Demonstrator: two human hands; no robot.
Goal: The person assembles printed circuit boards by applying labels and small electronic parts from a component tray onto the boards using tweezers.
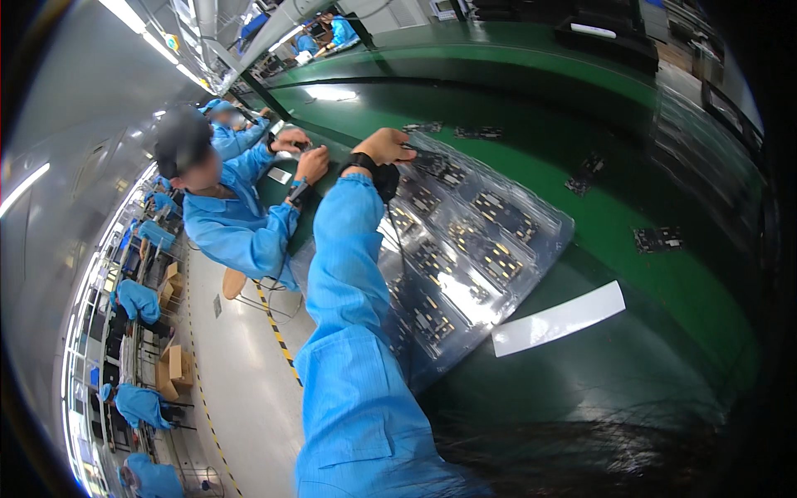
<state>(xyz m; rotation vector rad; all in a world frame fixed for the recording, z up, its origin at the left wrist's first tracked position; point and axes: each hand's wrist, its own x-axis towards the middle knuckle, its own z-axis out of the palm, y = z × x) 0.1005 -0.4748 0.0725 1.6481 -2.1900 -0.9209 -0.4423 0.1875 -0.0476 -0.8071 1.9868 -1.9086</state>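
My left hand (386, 148) reaches over the far left part of a clear plastic tray (544, 236). Its fingers are closed on the edge of a dark circuit board (440, 168), which slants at the tray's far corner. Black bands circle my wrist, and a thin cord hangs from them. Several more circuit boards (505, 214) with gold-coloured patches lie in the tray's compartments, partly hidden by glare. My sleeve (353, 332) is blue and covers the tray's left side. My right hand is out of the picture.
Loose circuit boards (657, 240) lie on the green bench (573, 108) beyond the tray. A white strip (560, 319) rests by its near right edge. To the left, a co-worker in blue (237, 216) handles something small at the same bench. Dark equipment (610, 41) stands at the back.
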